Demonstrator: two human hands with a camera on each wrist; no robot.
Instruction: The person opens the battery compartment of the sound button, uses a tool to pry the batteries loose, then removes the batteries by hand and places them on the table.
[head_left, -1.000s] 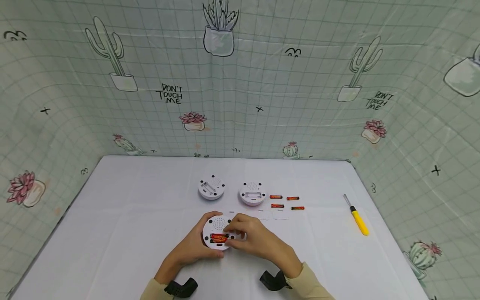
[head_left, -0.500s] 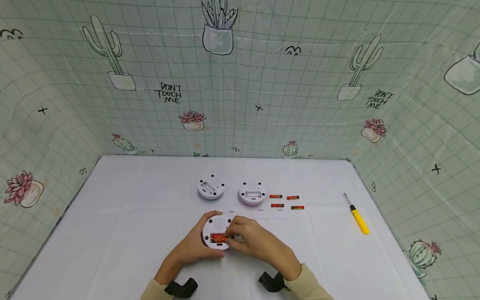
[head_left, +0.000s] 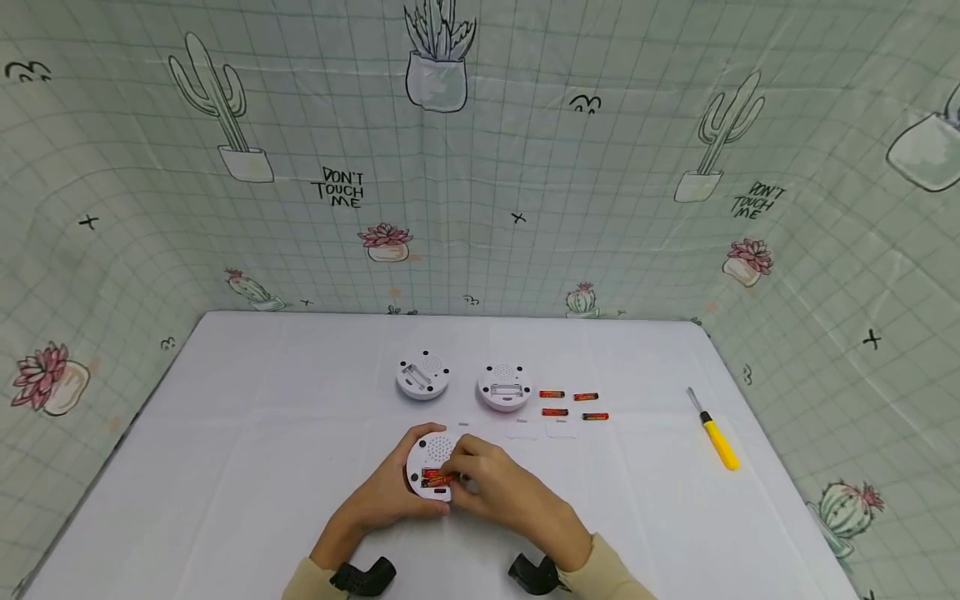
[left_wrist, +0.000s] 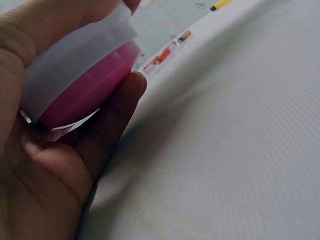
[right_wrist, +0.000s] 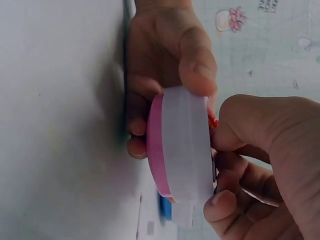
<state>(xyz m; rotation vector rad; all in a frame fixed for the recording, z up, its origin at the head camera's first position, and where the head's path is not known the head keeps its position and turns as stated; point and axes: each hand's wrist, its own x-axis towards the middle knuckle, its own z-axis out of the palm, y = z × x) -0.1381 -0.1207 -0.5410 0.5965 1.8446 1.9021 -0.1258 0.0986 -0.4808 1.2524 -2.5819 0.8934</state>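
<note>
My left hand (head_left: 384, 490) grips a round white battery device (head_left: 435, 450) by its rim, back face up; the left wrist view shows its pink underside (left_wrist: 95, 87). Speaker holes and black dots mark the back. In its battery compartment lie red-and-black batteries (head_left: 431, 473), the lower one slightly tilted. With thumb and fingertips, my right hand (head_left: 501, 487) pinches the lower battery at its right end, which the fingers partly hide. The right wrist view shows the right thumb (right_wrist: 237, 127) against a bit of red battery (right_wrist: 213, 120) at the device's back.
Two more white devices (head_left: 423, 375) with bare battery slots lie farther back. Several loose batteries (head_left: 555, 412) are right of them, near small clear flat pieces (head_left: 561, 429). A yellow-handled screwdriver (head_left: 720, 444) lies at the table's right. A patterned cloth (head_left: 517, 150) hangs behind.
My right hand has shifted slightly left over the device. The lower battery now looks more tilted in the compartment. My left hand holds the device almost still.
</note>
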